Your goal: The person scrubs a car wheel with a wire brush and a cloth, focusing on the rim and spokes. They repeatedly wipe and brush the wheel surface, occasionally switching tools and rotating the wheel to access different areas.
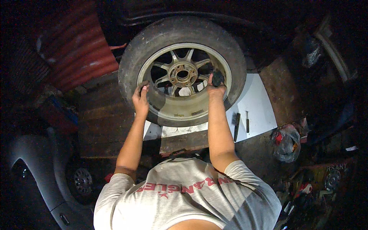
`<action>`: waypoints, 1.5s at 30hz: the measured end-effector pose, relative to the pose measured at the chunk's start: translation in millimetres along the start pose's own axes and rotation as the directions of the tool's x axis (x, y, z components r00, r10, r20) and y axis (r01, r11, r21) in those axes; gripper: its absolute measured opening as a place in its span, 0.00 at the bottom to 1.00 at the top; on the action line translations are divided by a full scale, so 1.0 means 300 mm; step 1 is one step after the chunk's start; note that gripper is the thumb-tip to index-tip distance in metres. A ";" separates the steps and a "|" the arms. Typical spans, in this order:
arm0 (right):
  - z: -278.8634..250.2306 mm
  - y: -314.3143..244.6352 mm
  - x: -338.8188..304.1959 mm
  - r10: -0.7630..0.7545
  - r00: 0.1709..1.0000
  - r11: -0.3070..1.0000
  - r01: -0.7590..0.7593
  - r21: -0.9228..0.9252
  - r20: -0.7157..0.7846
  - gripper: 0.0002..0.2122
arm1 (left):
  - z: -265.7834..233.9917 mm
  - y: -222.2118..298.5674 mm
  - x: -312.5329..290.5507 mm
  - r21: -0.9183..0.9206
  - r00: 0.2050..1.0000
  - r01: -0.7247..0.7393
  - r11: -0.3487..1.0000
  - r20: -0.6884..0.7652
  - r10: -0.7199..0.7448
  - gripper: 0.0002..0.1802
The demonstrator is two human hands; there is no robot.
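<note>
A wheel (183, 110) lies in front of me, its dark tyre (184, 28) around a pale, dirty alloy rim with several spokes. At the left side of the rim, my left hand (140, 99) is closed over the lip, with fingertips darkened by grime. Inside the right side of the rim, my right hand (216, 88) grips a dark, crumpled pad (217, 78), possibly a scouring pad or a rag. That pad is against or very near the rim's inner wall; the exact contact cannot be made out.
White sheeting (257, 99) lies under the wheel on brown boards (103, 119). Right of my right forearm are a black-handled tool (237, 126) and a slim screwdriver-like tool (247, 122). A clear plastic bag (286, 143) sits farther right. Red corrugated metal (78, 42) stands at far left, a grey car (38, 172) nearer.
</note>
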State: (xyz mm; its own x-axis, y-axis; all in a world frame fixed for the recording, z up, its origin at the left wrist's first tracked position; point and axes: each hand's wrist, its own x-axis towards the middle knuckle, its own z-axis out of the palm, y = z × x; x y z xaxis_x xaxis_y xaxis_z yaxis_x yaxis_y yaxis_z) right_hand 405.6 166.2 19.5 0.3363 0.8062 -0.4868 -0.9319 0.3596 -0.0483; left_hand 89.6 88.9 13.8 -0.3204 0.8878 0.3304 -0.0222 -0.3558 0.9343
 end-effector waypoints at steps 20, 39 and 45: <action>0.264 0.284 -0.181 -0.115 0.968 0.902 0.195 -0.385 0.221 0.14 | -0.033 0.118 0.142 0.842 0.918 -0.256 0.475 0.058 0.392 0.47; 0.192 0.436 -0.158 0.031 0.937 0.767 0.200 -0.609 0.347 0.21 | -0.132 0.065 0.196 0.712 0.918 -0.343 0.612 0.117 0.378 0.56; 0.231 0.388 -0.129 -0.074 0.950 0.929 0.176 -0.326 0.304 0.18 | -0.187 0.038 0.169 0.656 0.956 -0.282 0.700 0.125 0.267 0.57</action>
State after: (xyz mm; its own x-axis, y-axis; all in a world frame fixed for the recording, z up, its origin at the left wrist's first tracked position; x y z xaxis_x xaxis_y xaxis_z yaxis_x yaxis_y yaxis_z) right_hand 293.5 209.3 93.1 0.4293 0.8822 -0.1936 -0.8504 0.3227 -0.4155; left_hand 19.9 113.3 33.6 -0.1938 0.7898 0.5820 0.6960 -0.3075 0.6489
